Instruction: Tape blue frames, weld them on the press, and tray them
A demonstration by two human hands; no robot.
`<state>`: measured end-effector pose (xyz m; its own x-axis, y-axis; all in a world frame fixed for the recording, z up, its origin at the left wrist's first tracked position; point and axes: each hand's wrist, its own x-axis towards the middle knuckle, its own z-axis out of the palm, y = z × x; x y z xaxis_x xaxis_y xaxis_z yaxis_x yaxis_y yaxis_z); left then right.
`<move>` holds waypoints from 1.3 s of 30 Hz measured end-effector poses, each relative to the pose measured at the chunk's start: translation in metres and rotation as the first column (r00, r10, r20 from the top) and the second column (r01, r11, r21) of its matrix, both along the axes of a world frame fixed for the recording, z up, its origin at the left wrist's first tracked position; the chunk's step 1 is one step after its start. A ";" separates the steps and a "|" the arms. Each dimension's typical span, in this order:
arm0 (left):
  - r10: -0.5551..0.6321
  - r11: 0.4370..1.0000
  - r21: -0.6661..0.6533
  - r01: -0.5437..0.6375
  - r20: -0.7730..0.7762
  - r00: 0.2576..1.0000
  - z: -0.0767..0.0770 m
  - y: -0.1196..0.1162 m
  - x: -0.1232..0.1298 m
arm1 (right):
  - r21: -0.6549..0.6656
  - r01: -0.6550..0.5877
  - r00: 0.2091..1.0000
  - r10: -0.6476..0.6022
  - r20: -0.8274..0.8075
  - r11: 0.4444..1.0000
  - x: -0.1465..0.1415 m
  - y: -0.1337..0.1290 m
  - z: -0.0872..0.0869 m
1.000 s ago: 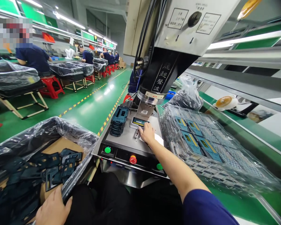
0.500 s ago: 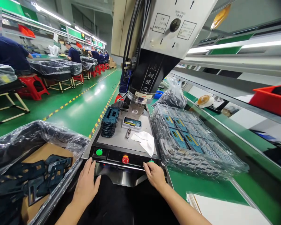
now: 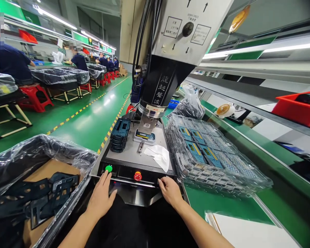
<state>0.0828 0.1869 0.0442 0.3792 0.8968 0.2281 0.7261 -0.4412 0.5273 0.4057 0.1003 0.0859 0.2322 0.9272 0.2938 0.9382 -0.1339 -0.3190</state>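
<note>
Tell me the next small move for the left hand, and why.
Probably press the left-side green button with the left hand: its fingertips are right at the button's near edge, though whether they already press is unclear. The right hand is at the panel's opposite end, and both hands are clear of the dark blue-green part sitting beneath the machine's metal block.

- Premises: factory assembly hall — green floor (image 3: 96,112), walkway marked with striped tape (image 3: 77,113).
- Workers (image 3: 9,63) in dark-blue tops along one side; red stools (image 3: 36,98) noted.
- Tall machine (image 3: 157,77) bearing Chinese lettering, with green button (image 3: 108,168) and red button (image 3: 137,176) at front.
- Plastic-lined bin (image 3: 49,142) of dark parts (image 3: 62,187); clear trays (image 3: 209,179) — stacked several high.
</note>
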 end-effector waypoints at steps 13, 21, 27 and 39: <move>0.511 0.833 -0.033 -0.553 -0.338 0.790 -0.040 -0.019 -0.124 | -0.011 -0.198 0.929 0.184 -0.320 0.980 -0.071 0.073 0.102; 0.450 0.824 -0.101 -0.557 -0.481 0.753 -0.063 -0.045 -0.140 | -0.024 -0.075 0.852 0.052 -0.521 0.997 -0.094 0.159 0.132; 0.436 0.850 -0.037 -0.526 -0.510 0.741 -0.058 -0.047 -0.137 | -0.072 0.120 0.936 -0.137 -0.324 0.990 -0.056 0.180 0.119; 0.464 0.848 0.016 -0.530 -0.508 0.726 -0.065 -0.048 -0.136 | -0.148 0.253 0.964 -0.262 -0.041 0.956 -0.004 0.195 0.086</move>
<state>-0.0528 0.1394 -0.0205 -0.1004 0.9948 0.0183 0.9921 0.0987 0.0776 0.4018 0.2950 0.1723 0.4817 0.8646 0.1431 0.8459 -0.4160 -0.3338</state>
